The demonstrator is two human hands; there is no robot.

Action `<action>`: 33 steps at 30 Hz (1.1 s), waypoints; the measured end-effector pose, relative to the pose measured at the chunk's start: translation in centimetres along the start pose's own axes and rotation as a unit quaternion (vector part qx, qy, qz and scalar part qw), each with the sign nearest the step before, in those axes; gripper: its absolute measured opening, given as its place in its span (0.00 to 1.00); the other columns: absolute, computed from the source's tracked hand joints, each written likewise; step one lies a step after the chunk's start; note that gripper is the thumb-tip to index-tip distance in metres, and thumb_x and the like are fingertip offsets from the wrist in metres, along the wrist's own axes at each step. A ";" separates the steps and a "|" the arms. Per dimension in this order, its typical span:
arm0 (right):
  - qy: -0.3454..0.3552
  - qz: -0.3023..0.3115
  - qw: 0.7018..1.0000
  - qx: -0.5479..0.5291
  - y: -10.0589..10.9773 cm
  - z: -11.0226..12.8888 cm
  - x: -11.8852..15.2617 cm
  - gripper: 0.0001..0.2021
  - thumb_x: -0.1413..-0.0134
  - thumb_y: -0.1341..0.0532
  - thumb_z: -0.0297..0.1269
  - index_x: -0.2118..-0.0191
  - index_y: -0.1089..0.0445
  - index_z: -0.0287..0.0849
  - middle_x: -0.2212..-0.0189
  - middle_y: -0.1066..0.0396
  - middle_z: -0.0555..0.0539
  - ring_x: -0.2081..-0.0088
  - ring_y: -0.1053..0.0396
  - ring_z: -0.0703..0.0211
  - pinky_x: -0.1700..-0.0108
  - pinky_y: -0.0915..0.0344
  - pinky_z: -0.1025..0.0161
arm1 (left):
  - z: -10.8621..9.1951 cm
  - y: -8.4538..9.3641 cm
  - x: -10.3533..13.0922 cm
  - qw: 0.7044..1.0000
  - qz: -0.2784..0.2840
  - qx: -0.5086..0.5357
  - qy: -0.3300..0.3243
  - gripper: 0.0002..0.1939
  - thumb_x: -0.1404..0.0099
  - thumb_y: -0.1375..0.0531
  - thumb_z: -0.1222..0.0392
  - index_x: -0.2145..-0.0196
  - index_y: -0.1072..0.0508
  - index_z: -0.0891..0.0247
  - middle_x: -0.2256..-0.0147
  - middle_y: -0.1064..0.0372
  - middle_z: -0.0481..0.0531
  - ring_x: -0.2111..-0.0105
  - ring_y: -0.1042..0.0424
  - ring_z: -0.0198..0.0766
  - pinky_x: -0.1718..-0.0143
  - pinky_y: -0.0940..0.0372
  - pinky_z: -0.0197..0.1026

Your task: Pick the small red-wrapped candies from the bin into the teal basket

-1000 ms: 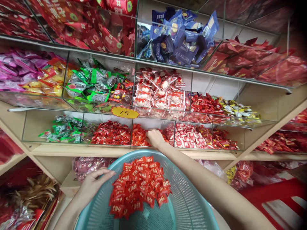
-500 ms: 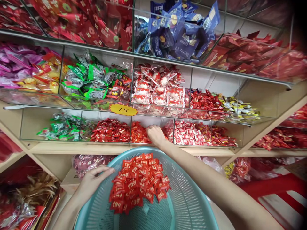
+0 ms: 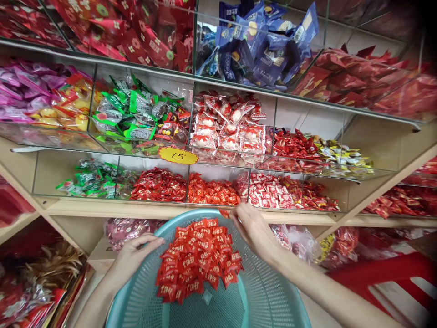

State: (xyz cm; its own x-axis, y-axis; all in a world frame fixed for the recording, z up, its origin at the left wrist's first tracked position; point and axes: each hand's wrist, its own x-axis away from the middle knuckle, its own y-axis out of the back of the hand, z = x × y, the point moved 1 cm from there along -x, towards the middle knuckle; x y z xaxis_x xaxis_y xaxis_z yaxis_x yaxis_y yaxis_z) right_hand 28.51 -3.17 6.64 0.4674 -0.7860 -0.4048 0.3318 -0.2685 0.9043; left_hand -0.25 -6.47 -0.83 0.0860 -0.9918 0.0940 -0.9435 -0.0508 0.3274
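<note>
- Shelves (image 3: pixel 102 208) of pale wood fill the background, with clear-fronted bins of wrapped sweets in several rows.
- Blue packets (image 3: pixel 259 57) lie in the top row; green packets (image 3: pixel 138 111) and red-and-white packets (image 3: pixel 227 130) lie in the row beneath, above a yellow sign (image 3: pixel 178 156) marked 15.
- Along the bottom row, orange-red sweets (image 3: pixel 213 191) lie between dark red sweets (image 3: pixel 159 186) on one side and pink-and-white sweets (image 3: pixel 269 191) on the other.
- Close below that row, tilted so its inside shows, is a blue-green basket (image 3: pixel 269 278) with mesh walls.
- Inside the basket, a pile of red sweets (image 3: pixel 198 259) lies toward the far left, leaving some of the bottom bare; the pile is between the two hands.
- At the basket's left rim, the left hand (image 3: pixel 136 253) has its fingers bent around the edge, thumb side toward the pile, just beside the sweets but apart from them; its lower fingers are hard to make out.
- Over the far right rim, the right hand (image 3: pixel 254 230) pinches a red sweet (image 3: pixel 224 213) at its fingertips.
- That sweet is at the basket's far edge, above and apart from the pile, and just below the bottom bins.
</note>
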 end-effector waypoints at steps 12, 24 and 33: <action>-0.125 0.112 0.958 -0.234 -6.5 0.2 6.8 0.10 0.44 0.55 0.36 0.72 0.41 0.41 0.74 0.38 0.49 0.70 0.41 0.63 0.68 0.45 0.67 | -0.1 0.0 0.1 1.000 -0.012 -0.013 -0.013 0.16 0.53 0.41 0.46 0.75 0.25 0.61 0.71 0.28 0.47 0.68 0.32 0.38 0.68 0.40 0.34; -0.225 0.137 0.874 -0.409 -8.5 0.7 6.4 0.15 0.49 0.51 0.46 0.75 0.41 0.38 0.81 0.45 0.54 0.78 0.48 0.68 0.77 0.49 0.71 | 0.2 0.0 0.1 1.000 0.000 -0.001 -0.011 0.14 0.51 0.41 0.48 0.74 0.25 0.61 0.72 0.28 0.47 0.69 0.32 0.38 0.67 0.40 0.34; -0.332 0.139 0.795 -0.488 -10.5 -0.1 7.4 0.16 0.54 0.48 0.49 0.78 0.43 0.39 0.86 0.44 0.55 0.82 0.48 0.70 0.80 0.50 0.71 | -0.2 0.0 0.2 1.000 0.007 0.001 -0.017 0.14 0.50 0.42 0.50 0.73 0.26 0.63 0.71 0.29 0.49 0.68 0.33 0.39 0.66 0.40 0.36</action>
State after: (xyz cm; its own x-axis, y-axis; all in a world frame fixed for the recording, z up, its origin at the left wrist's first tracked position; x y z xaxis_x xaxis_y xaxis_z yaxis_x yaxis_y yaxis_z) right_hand 28.58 -6.11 -5.91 0.2067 -0.9468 0.2466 0.9205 0.2736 0.2789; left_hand -0.16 -6.62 -0.62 0.0630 -0.9958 0.0669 -0.9450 -0.0380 0.3249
